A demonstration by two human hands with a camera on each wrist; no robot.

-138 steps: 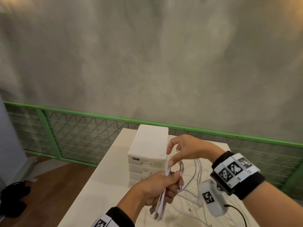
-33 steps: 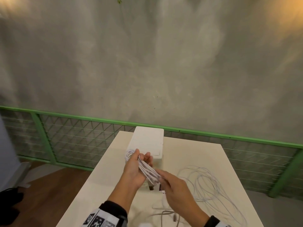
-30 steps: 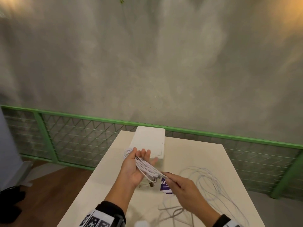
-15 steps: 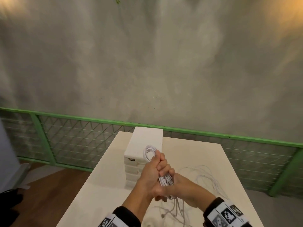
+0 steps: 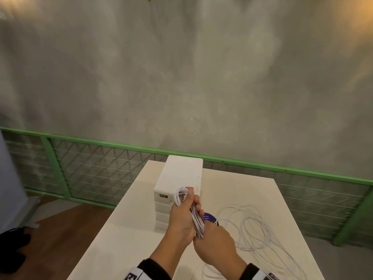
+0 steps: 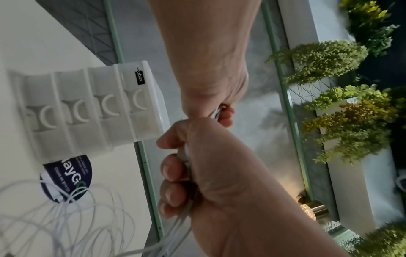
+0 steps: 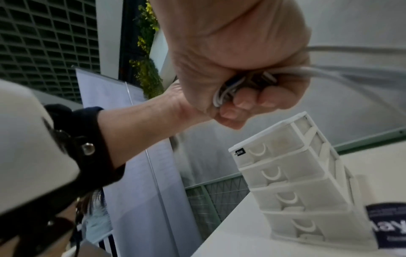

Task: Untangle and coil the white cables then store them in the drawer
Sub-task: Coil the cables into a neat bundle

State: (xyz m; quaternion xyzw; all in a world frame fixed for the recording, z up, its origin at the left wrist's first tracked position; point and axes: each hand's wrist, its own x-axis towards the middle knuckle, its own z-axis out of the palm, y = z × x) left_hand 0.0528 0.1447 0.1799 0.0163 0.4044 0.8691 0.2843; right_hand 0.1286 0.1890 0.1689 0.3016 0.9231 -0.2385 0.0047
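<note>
Coiling step: left hand [image 5: 182, 219] fisted round the coil [image 5: 193, 214], right hand [image 5: 215, 242] gripping its lower end, right in front of the drawers [image 5: 177, 178]. Next up, probably: open one, drop coil in. Loose cable [image 5: 254, 229] waiting on table [image 5: 121, 229].

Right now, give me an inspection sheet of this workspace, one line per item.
Surface: white table, bare at its left side.
Job's things: coiled white cable bundle held above the table; white drawer unit, all four drawers shut.
Clutter: dark round sticker beside the drawer unit.
Hands: left hand grips the bundle; right hand grips its lower end.
Cables: loose white cables sprawl in loops on the table's right half.
Surroundings: green railing with wire mesh, grey wall, wooden floor, potted plants.
</note>
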